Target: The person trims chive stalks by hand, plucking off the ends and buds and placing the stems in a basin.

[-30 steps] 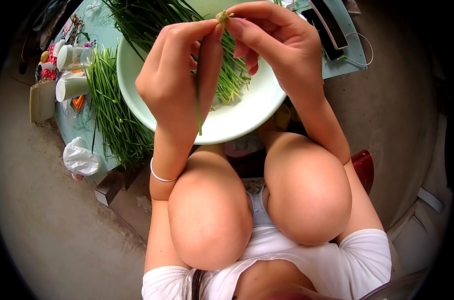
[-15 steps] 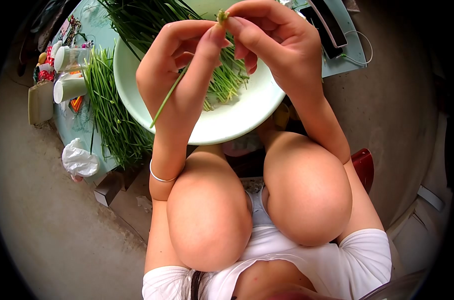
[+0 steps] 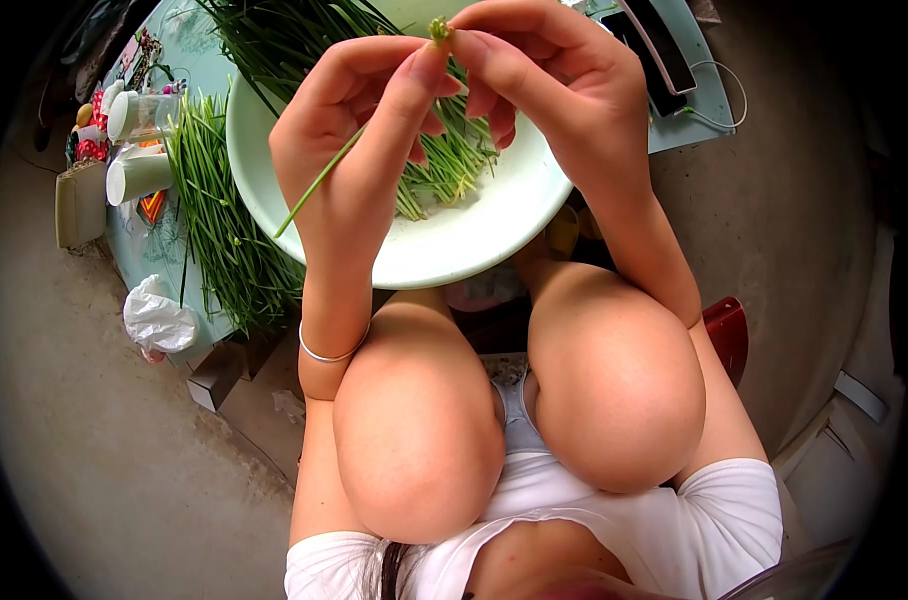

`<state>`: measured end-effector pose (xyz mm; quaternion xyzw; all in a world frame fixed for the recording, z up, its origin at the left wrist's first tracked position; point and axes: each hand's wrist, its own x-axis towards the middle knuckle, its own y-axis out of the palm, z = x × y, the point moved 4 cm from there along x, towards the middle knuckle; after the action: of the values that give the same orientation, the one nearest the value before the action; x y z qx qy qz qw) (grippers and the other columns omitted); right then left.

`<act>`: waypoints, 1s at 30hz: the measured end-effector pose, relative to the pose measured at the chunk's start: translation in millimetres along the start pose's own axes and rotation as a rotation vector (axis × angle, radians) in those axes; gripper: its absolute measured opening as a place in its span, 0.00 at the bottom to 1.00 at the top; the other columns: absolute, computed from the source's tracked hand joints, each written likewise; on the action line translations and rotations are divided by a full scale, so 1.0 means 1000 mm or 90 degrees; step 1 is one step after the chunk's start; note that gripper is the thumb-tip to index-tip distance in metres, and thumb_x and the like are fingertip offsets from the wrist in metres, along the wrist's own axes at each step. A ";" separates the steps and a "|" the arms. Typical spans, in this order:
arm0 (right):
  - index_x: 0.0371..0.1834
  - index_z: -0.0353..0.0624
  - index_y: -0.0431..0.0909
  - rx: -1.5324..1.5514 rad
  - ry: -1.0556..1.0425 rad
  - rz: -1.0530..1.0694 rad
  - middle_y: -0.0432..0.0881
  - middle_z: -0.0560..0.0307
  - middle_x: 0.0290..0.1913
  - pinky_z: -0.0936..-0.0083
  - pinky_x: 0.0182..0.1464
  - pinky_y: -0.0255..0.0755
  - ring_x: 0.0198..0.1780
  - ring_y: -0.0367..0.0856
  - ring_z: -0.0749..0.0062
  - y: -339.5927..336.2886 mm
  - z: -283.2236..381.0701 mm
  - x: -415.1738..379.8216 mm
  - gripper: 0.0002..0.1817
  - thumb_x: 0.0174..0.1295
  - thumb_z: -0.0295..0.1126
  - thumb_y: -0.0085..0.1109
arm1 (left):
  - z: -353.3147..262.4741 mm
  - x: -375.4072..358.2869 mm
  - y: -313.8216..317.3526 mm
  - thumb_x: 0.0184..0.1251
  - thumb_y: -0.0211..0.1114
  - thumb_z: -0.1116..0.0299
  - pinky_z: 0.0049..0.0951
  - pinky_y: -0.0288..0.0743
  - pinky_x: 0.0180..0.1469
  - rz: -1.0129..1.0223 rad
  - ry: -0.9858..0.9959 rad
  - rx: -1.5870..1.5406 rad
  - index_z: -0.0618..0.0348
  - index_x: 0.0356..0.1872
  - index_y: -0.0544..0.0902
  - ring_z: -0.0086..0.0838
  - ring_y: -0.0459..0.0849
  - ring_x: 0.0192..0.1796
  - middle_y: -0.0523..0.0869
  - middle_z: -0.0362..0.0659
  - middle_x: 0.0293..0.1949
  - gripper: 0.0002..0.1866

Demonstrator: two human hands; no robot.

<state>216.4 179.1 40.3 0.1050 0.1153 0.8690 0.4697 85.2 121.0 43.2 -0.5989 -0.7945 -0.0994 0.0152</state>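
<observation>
Above the pale green basin point(image 3: 444, 262), my two hands meet fingertip to fingertip at a small green flower bud point(image 3: 439, 30). My left hand point(image 3: 339, 150) is closed in a pinch on a chive flower stem point(image 3: 316, 190), whose lower end sticks out past the palm. Thumb and finger of my right hand point(image 3: 574, 105) are pinched together against the bud's side. Cut green chives point(image 3: 449, 170) lie in the basin under my hands, partly hidden by them. Longer dark green stalks point(image 3: 274, 40) lean over the basin's far left rim.
On the table point(image 3: 209, 60), left of the basin, lies a heap of chives point(image 3: 229, 235). Beyond it are a white cup point(image 3: 139, 177), a clear cup point(image 3: 144, 117) and a crumpled white bag point(image 3: 160, 316). A phone point(image 3: 654, 60) with a white cable point(image 3: 739, 95) lies at right.
The stem's free end has swung up and to the left as my left hand tilts slightly. Both hands still meet at the bud.
</observation>
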 end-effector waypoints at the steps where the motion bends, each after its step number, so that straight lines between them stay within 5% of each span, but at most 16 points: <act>1: 0.45 0.32 0.75 0.010 -0.003 -0.003 0.81 0.60 0.30 0.92 0.27 0.70 0.29 0.78 0.87 -0.001 -0.001 0.000 0.09 0.64 0.23 0.54 | 0.000 0.000 0.000 0.65 0.63 0.71 0.12 0.68 0.26 -0.001 0.001 0.007 0.65 0.39 0.80 0.15 0.79 0.28 0.85 0.40 0.28 0.08; 30: 0.43 0.32 0.74 0.065 0.020 0.007 0.79 0.61 0.29 0.91 0.24 0.65 0.25 0.73 0.88 -0.006 -0.003 -0.001 0.07 0.65 0.23 0.53 | 0.011 0.004 0.000 0.69 0.58 0.66 0.15 0.68 0.24 0.084 -0.108 -0.178 0.64 0.42 0.82 0.19 0.79 0.26 0.85 0.44 0.31 0.11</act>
<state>220.6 181.2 36.1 0.1155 0.1663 0.8661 0.4570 85.5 127.0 33.2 -0.6522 -0.7303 -0.1570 -0.1291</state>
